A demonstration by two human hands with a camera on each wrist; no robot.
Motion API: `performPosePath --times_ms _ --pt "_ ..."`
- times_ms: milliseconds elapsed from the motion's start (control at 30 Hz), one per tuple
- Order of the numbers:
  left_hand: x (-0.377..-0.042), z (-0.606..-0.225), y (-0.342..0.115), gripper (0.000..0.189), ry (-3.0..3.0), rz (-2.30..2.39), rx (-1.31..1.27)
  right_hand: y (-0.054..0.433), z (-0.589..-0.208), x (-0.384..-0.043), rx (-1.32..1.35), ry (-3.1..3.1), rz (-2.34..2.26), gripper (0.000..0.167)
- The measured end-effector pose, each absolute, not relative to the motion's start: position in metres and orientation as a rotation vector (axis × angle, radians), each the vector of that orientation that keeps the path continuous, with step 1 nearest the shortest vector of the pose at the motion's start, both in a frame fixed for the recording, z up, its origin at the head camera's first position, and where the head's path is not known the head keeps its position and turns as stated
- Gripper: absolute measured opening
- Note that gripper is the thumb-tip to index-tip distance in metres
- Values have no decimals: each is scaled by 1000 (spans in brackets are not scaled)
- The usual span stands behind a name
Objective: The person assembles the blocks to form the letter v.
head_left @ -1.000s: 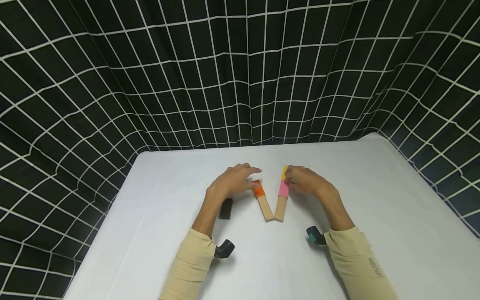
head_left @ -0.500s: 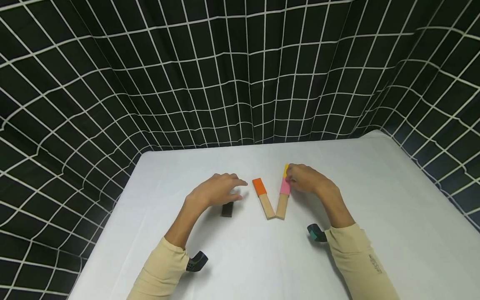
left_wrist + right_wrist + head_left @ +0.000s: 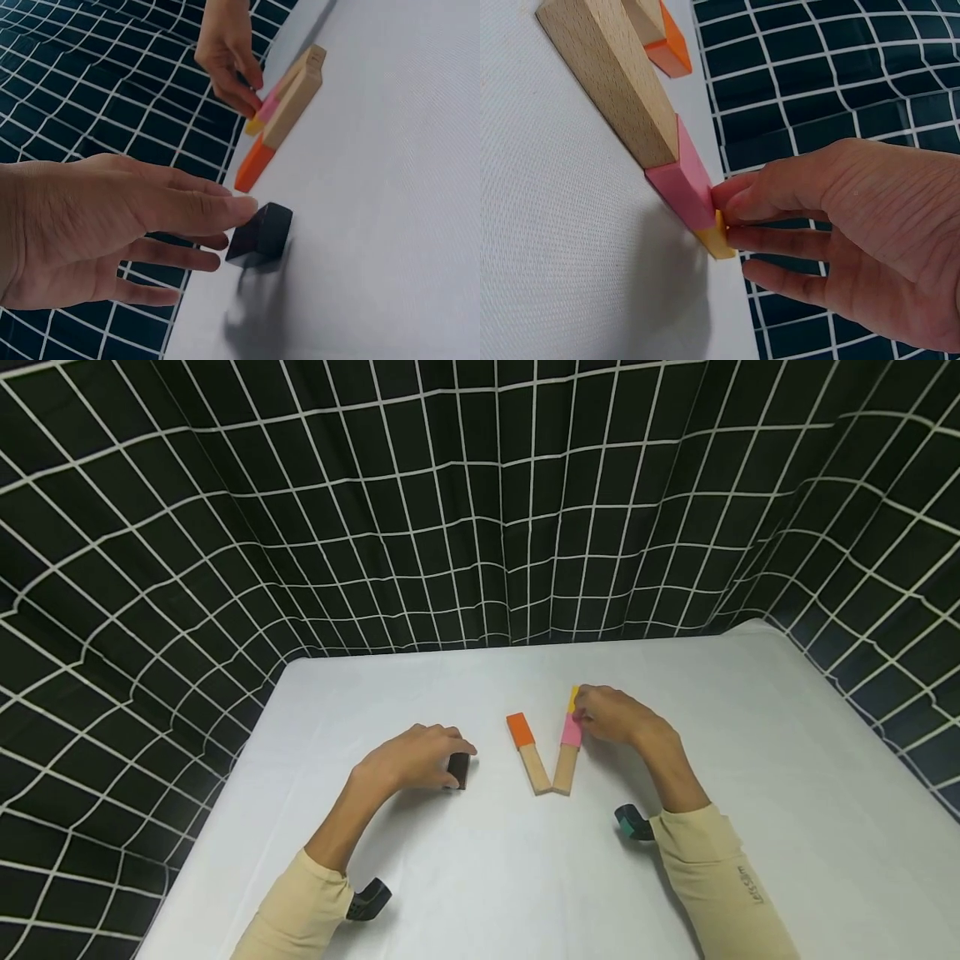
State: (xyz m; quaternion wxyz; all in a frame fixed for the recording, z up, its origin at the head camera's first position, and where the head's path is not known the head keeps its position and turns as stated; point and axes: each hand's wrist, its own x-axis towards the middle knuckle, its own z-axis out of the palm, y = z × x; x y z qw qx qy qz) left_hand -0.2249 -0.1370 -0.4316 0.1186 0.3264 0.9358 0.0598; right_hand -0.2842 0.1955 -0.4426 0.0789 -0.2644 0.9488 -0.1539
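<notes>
A small black block (image 3: 458,770) lies on the white table, left of the coloured blocks. My left hand (image 3: 416,760) is over it, thumb at its near end and index finger by its far end. In the left wrist view the thumb overlaps the black block (image 3: 264,232), and the other fingers stretch out straight. Whether they touch it I cannot tell. My right hand (image 3: 611,714) rests its fingertips against the pink block (image 3: 684,180) and the yellow block (image 3: 718,241). These two continue the line of a wooden block (image 3: 611,75). Part of the yellow block is hidden by the fingers.
An orange block (image 3: 520,729) adjoins another wooden block (image 3: 536,768). The near ends of the two wooden pieces meet, forming a V on the table (image 3: 510,877). A dark grid-patterned curtain (image 3: 450,510) surrounds the table's back and sides.
My left hand has moved from beside the orange block, leftward and nearer to me, over the black block. The right hand stays at the pink and yellow blocks.
</notes>
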Motion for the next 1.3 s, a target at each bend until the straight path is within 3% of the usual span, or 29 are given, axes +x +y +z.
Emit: performPosePath --times_ms 333,767,1300 --pt "-226 -440 -141 50 2751 173 1027 200 -445 -284 -829 2844 -478 17" --pt "-228 -442 -137 38 2739 130 1017 197 -445 -285 -795 2841 -467 16" --pt "-248 -422 -120 39 2856 274 990 196 -445 -285 -786 2840 -462 16"
